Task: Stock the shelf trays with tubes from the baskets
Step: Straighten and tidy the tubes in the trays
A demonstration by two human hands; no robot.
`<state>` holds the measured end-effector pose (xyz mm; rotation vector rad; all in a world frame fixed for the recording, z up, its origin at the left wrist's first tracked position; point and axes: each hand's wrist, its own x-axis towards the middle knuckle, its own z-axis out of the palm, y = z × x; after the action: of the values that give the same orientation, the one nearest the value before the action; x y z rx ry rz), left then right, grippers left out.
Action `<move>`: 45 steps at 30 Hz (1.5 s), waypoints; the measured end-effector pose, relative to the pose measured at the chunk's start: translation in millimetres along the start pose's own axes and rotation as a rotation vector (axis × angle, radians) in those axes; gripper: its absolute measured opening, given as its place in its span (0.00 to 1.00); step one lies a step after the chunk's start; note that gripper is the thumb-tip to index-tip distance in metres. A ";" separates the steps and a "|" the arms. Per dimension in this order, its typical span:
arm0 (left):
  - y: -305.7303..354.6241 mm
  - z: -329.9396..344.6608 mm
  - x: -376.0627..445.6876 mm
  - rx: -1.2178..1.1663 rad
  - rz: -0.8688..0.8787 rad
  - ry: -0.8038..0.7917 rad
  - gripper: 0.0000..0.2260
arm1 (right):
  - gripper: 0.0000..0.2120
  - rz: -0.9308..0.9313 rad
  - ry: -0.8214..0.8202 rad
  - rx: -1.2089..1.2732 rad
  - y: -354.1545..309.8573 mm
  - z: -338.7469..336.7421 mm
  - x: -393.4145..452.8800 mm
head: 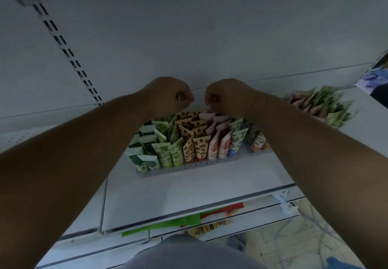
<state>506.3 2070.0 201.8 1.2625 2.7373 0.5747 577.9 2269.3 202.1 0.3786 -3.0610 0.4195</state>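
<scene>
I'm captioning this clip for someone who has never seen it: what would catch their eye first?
Two bare forearms reach in from the lower corners, the left hand and right hand curled side by side over the back of a shelf tray. Under them stand rows of colourful tubes, green at left, red-spotted in the middle. Another pile of tubes lies at right.

Both forearms were bare, no sleeves in view up to the frame edges. No watch, band or glove on either wrist. Left hand [168, 96] and right hand [225, 96] had no rings that could be made out; lighting was dim, fine detail lost. Nails short as far as the thumb of the left hand showed. Lower centre: light grey fabric [189, 254] over the torso or lap, plain, no print or seam visible. Bottom right corner: small patch of blue cloth [344, 263], blurred, can't say which garment.
</scene>
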 end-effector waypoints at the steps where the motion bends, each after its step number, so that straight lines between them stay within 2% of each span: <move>1: 5.0 1.1 3.7 0.007 0.009 -0.017 0.07 | 0.06 0.006 -0.001 -0.008 0.6 -0.3 0.3; 5: 11.8 8.8 12.3 0.040 0.061 -0.096 0.06 | 0.06 0.026 -0.018 -0.032 -2.5 1.6 3.7; 15: 14.1 11.5 16.0 0.026 0.039 -0.051 0.07 | 0.08 0.088 0.034 0.057 8.3 -4.7 -4.7; 20: 21.0 14.5 26.0 0.000 0.068 -0.109 0.07 | 0.06 0.077 -0.048 0.029 19.8 -12.7 -13.4; 25: 21.0 15.6 26.9 0.020 0.109 -0.083 0.07 | 0.06 0.041 -0.078 0.001 12.2 -9.3 -4.1; 29: 19.0 16.2 25.2 0.030 0.102 -0.077 0.08 | 0.06 0.043 -0.101 -0.002 13.4 -5.0 0.1; 36: 21.8 18.2 31.6 0.018 0.070 -0.085 0.09 | 0.08 0.076 0.023 0.049 34.6 -15.3 -16.3; 41: 39.5 21.1 45.0 -0.002 0.098 -0.118 0.06 | 0.07 0.072 -0.028 -0.006 42.5 -17.2 -18.1; 45: 45.3 26.0 48.3 0.042 0.050 -0.107 0.05 | 0.05 0.041 -0.059 -0.062 46.0 -15.7 -16.0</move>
<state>512.7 2140.8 198.5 1.3335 2.6513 0.4421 582.2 2320.3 204.2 0.3328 -3.1352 0.3188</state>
